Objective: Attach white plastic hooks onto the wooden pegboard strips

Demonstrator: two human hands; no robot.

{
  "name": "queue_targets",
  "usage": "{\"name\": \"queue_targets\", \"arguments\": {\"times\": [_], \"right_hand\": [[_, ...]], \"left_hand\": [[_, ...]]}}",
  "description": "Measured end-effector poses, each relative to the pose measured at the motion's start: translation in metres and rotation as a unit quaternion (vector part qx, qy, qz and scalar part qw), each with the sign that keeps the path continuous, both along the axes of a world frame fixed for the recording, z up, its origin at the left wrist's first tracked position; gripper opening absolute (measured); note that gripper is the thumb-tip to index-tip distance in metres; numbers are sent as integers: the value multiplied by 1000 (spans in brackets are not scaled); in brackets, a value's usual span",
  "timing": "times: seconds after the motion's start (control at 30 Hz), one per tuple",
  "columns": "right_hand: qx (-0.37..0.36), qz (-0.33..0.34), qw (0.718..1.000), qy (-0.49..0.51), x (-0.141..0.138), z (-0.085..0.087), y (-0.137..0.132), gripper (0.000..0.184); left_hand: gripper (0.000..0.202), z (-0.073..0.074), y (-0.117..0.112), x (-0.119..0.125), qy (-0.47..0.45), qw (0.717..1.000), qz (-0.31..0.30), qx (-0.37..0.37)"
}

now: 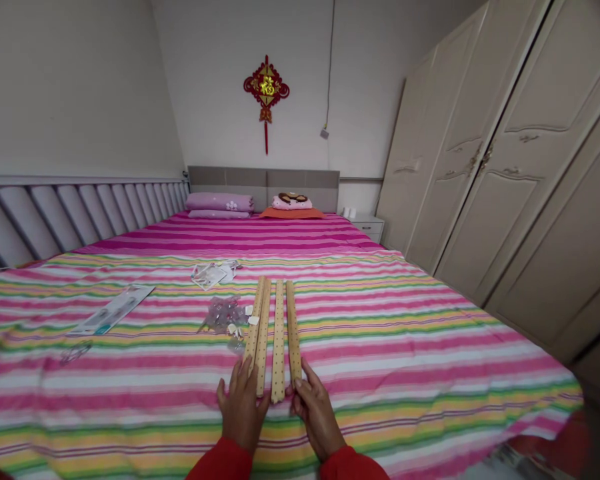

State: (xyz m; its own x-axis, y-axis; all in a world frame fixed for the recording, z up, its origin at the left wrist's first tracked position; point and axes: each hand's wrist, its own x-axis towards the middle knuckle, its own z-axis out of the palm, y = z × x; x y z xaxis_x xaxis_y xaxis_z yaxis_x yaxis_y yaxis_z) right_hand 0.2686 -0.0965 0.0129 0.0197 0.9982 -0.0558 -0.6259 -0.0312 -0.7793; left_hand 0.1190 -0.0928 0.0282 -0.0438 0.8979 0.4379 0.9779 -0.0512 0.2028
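Several long, light wooden strips with rows of small dark holes lie side by side on the striped bedspread, pointing away from me. My left hand [243, 402] lies with spread fingers at the near end of the leftmost strip [253, 320], its fingertips touching it. Beside that strip is another perforated strip [263, 340], then a middle strip [279, 340] that neither hand grips. My right hand [316, 410] pinches the near end of the rightmost strip [293, 327] between thumb and fingers.
Left of the strips lie a pile of small clear plastic bags [224, 313], white pieces [234, 330] and printed papers [210, 275]. Farther left are a long flat package [114, 310] and a thin wire-like bundle [77, 351]. A wardrobe [510, 200] stands right of the bed.
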Motion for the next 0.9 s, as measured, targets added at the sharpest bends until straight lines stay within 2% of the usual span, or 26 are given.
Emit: {"name": "queue_targets", "arguments": {"times": [0.27,0.43,0.53,0.7,0.9], "right_hand": [[-1,8,1000,-1,0,-1,1,85],[-9,9,1000,0,0,0,1,84],[-12,6,1000,4,0,0,1,84],[-9,12,1000,14,0,-3,4,85],[-9,9,1000,17,0,-5,5,85]], "left_hand": [[41,7,3,-3,-19,999,4,-28],[40,10,-1,-1,7,1000,9,-15],[40,7,-1,2,11,1000,19,0],[36,-2,4,5,-35,998,53,7],[38,-13,10,2,-76,996,34,22]]}}
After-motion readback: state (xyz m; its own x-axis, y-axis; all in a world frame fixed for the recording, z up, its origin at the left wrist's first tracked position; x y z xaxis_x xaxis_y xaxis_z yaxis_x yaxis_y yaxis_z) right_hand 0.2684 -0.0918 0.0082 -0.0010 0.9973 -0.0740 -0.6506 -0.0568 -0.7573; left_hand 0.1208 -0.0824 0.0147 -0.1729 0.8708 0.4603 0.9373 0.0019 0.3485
